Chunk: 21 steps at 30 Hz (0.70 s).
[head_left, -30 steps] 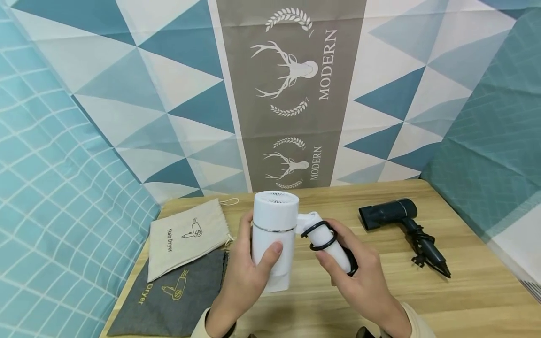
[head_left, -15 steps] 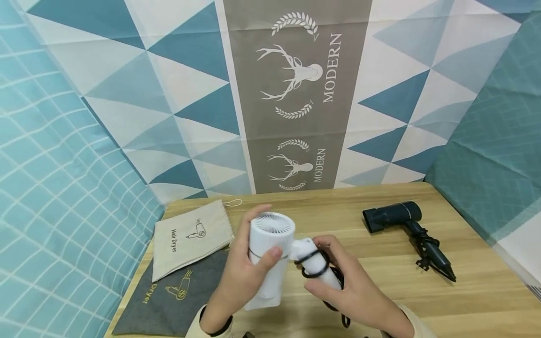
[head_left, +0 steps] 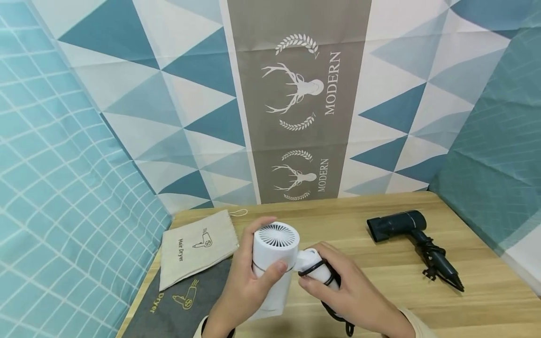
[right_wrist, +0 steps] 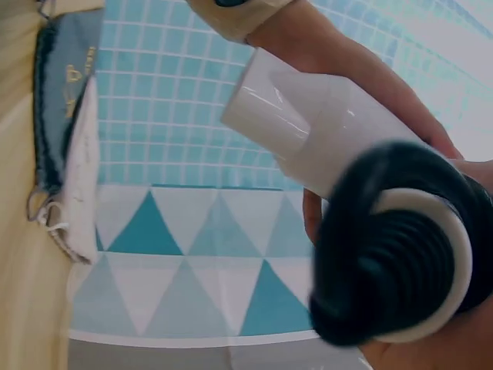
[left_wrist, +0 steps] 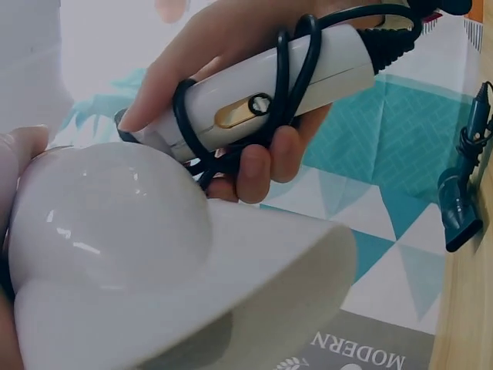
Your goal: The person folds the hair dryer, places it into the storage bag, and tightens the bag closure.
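Observation:
A white hair dryer [head_left: 276, 236] is held above the table, its round slotted vent facing up towards me. My left hand [head_left: 247, 279] grips its barrel, thumb across the front. My right hand [head_left: 348, 288] holds the handle, which angles out to the right with a black cord [head_left: 313, 268] looped round it. In the left wrist view, the right fingers curl under the handle [left_wrist: 339, 65] and a flared nozzle [left_wrist: 308, 262] fills the lower part. The right wrist view shows the ribbed cord end [right_wrist: 412, 266] close up, with the nozzle [right_wrist: 266, 108] behind it.
On the right of the wooden table [head_left: 427, 310] lies a black hair dryer [head_left: 397, 224], its cord bundled round the handle. A cream pouch [head_left: 196, 251] overlaps a dark grey pouch [head_left: 171, 303] at the left. A patterned wall covering [head_left: 296, 136] stands behind.
Both hands have lowered the white hair dryer and tipped its vent towards me. The right hand has come round higher on the handle, near the hinge. The head view has shifted slightly.

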Available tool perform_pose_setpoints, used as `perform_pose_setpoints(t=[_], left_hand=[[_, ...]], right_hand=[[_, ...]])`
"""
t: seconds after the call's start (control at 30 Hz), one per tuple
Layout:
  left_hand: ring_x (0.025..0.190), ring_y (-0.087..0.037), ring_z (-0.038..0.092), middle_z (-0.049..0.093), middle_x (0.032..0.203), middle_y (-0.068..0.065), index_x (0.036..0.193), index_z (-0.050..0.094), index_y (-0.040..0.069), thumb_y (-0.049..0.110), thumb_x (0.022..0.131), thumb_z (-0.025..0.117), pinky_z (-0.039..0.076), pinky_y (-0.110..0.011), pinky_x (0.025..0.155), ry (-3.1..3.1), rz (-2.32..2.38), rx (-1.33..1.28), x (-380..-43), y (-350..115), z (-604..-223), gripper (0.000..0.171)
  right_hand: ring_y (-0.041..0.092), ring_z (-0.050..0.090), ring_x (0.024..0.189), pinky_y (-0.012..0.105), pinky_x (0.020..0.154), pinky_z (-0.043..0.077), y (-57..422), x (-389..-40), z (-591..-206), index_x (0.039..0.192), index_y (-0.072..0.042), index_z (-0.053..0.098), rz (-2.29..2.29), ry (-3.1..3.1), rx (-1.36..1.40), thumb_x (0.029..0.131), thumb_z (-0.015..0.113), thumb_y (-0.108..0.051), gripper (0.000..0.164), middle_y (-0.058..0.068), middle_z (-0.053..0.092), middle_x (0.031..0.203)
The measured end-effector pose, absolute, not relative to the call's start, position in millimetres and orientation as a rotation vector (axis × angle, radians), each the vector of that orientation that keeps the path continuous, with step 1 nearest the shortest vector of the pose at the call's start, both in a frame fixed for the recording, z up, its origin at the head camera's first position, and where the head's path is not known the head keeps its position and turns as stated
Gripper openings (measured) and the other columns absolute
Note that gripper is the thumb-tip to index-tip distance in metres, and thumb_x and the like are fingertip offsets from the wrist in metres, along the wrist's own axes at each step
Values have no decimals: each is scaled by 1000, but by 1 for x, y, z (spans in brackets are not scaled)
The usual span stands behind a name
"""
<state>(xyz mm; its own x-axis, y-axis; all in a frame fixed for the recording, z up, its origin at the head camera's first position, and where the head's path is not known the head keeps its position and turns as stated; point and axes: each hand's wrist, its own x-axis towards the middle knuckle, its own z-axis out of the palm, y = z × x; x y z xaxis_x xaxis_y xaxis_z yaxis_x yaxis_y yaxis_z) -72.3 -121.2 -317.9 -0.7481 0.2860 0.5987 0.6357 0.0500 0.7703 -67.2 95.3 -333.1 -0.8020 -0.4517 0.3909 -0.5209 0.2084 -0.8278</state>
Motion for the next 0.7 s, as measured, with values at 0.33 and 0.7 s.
perform_pose_setpoints(t=[0.33,0.7], left_hand=[[90,-20,66,62,116,-11,146,35,13,6,92,66,57,-36,67,-2027,-1700,-976,-76,-118,-318,63],[90,-20,66,63,114,-13,145,36,8,7,92,64,57,-36,68,-1969,-1661,-937,-79,-119,-320,60]], right_hand=[[18,61,79,32,64,55,96,-63,-331,121,-19,57,1930,-2340,906,97,66,-11,28,6,61,100],[22,60,86,33,67,54,89,-66,-331,144,-21,41,1977,-2217,936,97,62,-5,54,11,58,110]])
